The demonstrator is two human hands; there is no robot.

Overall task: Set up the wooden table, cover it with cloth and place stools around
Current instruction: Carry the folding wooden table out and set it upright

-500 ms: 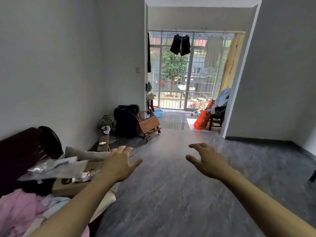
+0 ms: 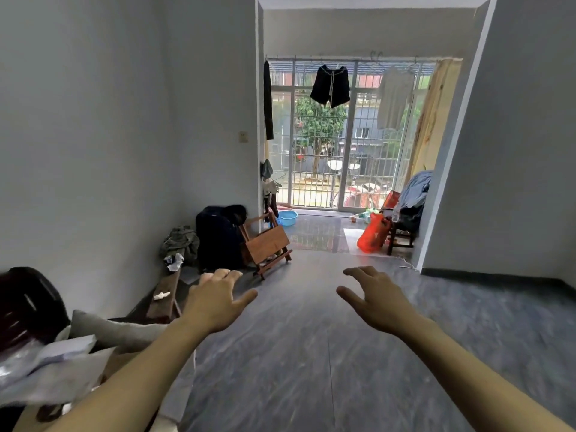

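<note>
Left hand [image 2: 215, 302] and right hand [image 2: 378, 302] raised, fingers spread, holding nothing; folded wooden table [image 2: 268, 244] propped far left beside dark bag [image 2: 218, 236].

We saw black shorts [image 2: 330, 85] and a pale shirt [image 2: 393, 98] hanging before the barred balcony door [image 2: 346, 151]. A blue basin [image 2: 287, 217] sat on the floor [image 2: 311, 353] near the doorway's left edge, and an orange bag [image 2: 372, 233] stood by a dark chair [image 2: 402, 235] heaped with clothes at its right edge. A black suitcase [image 2: 218, 238] stood against the far wall, just beside a rumpled green garment [image 2: 180, 241]. A grey pillow [image 2: 115, 330] lay at the room's near left corner.
</note>
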